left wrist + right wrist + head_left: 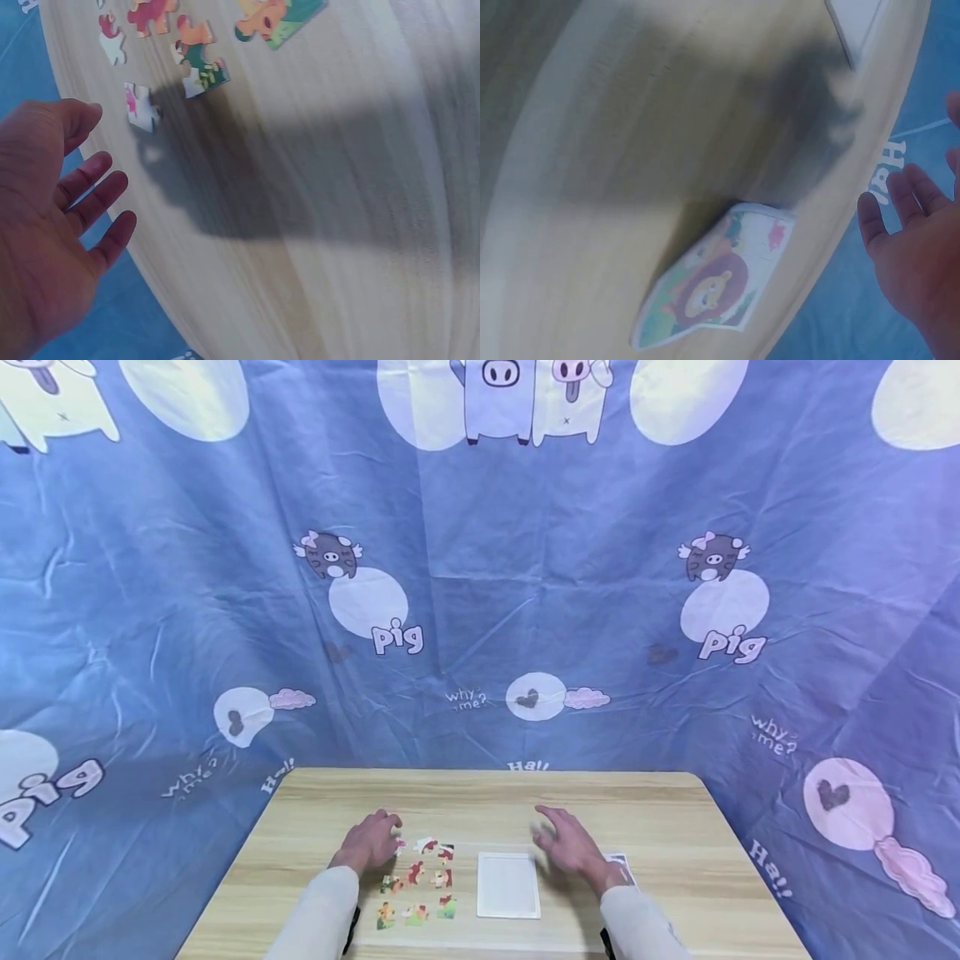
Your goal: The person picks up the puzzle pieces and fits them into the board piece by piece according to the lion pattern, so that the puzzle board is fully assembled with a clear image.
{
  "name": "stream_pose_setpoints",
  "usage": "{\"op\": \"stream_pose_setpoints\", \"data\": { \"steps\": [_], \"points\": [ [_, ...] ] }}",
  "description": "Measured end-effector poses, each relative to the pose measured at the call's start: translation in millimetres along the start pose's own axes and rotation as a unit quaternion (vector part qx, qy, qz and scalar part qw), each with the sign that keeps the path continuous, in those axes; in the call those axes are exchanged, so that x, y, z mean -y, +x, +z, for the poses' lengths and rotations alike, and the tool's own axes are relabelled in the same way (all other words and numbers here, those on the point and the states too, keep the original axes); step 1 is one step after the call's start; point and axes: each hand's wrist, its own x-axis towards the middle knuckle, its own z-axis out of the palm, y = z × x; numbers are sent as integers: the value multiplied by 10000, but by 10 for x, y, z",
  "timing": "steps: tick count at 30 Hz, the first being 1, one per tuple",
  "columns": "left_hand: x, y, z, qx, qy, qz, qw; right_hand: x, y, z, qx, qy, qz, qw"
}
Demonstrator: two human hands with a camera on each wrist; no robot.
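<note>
In the head view, the left hand [371, 839] is beside jigsaw pieces [416, 872] spread in loose rows on the wood-grain worktop [652, 810], and the right hand [572, 843] is near the upper right corner of a white tray [508, 885] right of them. The left wrist view shows the left hand's fingers relaxed, holding nothing, near a white-and-pink piece [140, 106]. In the right wrist view, the right hand's fingers extend loosely without gripping anything, apart from a lion picture card [712, 289] on the worktop.
</note>
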Motion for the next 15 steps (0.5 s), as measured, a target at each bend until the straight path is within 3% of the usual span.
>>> {"op": "stream_pose_setpoints", "data": {
  "steps": [15],
  "points": [
    [66, -64, 130, 115, 64, 6, 9999, -12, -159, 143, 486, 210, -222, 9984]
  ]
}}
